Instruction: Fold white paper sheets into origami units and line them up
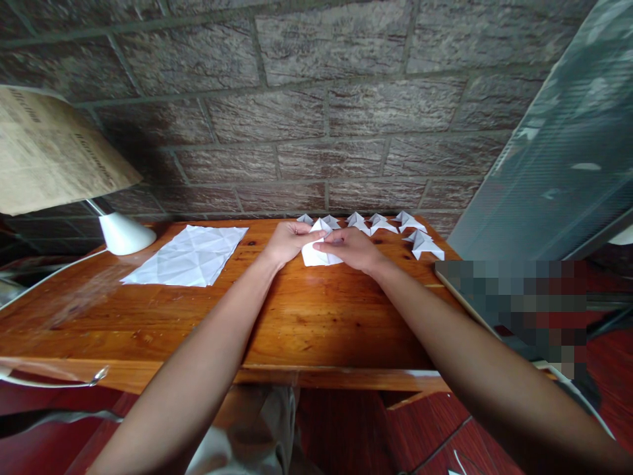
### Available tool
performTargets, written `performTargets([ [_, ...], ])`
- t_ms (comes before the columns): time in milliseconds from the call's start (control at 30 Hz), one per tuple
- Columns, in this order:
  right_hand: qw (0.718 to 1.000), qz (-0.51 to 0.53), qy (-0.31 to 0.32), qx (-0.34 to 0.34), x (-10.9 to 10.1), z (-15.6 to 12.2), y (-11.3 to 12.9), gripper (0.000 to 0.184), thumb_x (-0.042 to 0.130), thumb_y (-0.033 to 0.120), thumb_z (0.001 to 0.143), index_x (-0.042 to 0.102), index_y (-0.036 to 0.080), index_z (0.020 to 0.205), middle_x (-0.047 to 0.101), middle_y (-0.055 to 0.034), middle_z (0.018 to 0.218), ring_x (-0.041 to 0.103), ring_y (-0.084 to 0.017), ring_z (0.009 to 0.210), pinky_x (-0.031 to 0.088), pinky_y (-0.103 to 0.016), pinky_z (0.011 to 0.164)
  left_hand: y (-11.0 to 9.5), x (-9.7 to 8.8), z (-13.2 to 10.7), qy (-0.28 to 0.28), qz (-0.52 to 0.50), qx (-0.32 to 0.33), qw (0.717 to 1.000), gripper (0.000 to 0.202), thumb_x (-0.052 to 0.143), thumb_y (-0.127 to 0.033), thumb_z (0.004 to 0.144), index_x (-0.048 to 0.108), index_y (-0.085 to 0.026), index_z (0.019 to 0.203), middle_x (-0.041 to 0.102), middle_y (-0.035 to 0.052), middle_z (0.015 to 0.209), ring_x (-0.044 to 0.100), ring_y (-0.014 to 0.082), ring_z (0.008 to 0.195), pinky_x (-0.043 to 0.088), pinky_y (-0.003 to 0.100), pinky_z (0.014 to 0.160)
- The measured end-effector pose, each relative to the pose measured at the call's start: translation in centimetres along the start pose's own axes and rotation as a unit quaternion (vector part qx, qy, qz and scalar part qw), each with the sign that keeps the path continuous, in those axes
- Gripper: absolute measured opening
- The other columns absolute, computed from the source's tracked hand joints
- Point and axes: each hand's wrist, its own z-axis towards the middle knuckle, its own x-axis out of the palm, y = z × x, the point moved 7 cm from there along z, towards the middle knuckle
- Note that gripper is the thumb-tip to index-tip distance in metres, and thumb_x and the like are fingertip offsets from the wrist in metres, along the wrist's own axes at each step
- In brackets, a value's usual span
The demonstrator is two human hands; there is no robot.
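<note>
- A wall of rough brown brick (316,99) is filling the whole upper part of the view, running behind everything else
- A glossy orange-brown wooden table (316,316) is stretching across the middle, its far edge sitting against the brick wall and its near edge lying just in front of the person
- A slanted pane of greenish glass (568,152) is rising on the right, beyond the table's right end
- A lamp shade (49,152) of tan printed paper is hanging over the far left, with the white lamp base (123,234) standing on the table's back left corner
- A large white creased sheet (188,256) is lying flat on the table, just right of the lamp base and well left of the hands
- Two bare forearms are reaching forward from the bottom of the view and coming together near the table's far edge
- The left hand (287,243) and the right hand (353,249) are meeting fingertip to fingertip, both pinching and pressing one small white folded paper (316,257), which is resting on the table between them
- A row of small white folded shapes (383,225) is lining the far edge behind the hands, with one more (426,246) sitting to the right of the right hand
</note>
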Motion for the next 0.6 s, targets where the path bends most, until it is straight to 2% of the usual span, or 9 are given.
performTargets([
  [167,1.000,-0.021,-0.008,0.000,-0.1,-0.2,-0.1,0.037,0.068,0.052,0.075,0.074,0.016,0.073,0.069,-0.0013,0.072,0.057,-0.014,0.067,0.039,-0.025,0.063,-0.5,0.5,-0.3,0.017,-0.013,0.008,1.000,0.038,0.085,-0.047,0.060,0.076,-0.014,0.077,0.070,0.0034,0.069,0.057,0.0131,0.058,0.041,0.025,0.055],
  [333,0.999,-0.040,0.004,-0.013,0.0,-0.3,0.3,0.037,0.060,0.048,0.084,0.074,0.016,0.074,0.068,-0.0005,0.068,0.058,-0.014,0.067,0.038,-0.025,0.061,-0.7,0.6,-0.2,0.012,-0.025,0.025,0.999,0.036,0.081,-0.047,0.065,0.076,-0.014,0.077,0.071,0.0032,0.071,0.056,0.0115,0.057,0.039,0.023,0.054],
  [500,0.998,-0.060,-0.013,-0.029,-0.1,-0.5,1.0,0.031,0.058,0.041,0.088,0.075,0.018,0.075,0.072,-0.0011,0.075,0.063,-0.017,0.075,0.041,-0.025,0.066,-0.6,0.7,-0.1,-0.015,-0.039,0.027,0.999,0.041,0.084,-0.048,0.060,0.076,-0.014,0.081,0.073,0.0044,0.073,0.058,0.0123,0.057,0.040,0.023,0.053],
  [600,0.996,-0.078,-0.028,-0.024,-0.8,-0.2,1.0,0.026,0.063,0.040,0.084,0.076,0.019,0.076,0.074,-0.0019,0.078,0.065,-0.018,0.077,0.043,-0.027,0.069,-0.8,0.7,-0.1,-0.026,-0.034,0.042,0.998,0.043,0.086,-0.048,0.056,0.074,-0.013,0.078,0.074,0.0055,0.074,0.060,0.0133,0.059,0.043,0.024,0.055],
])
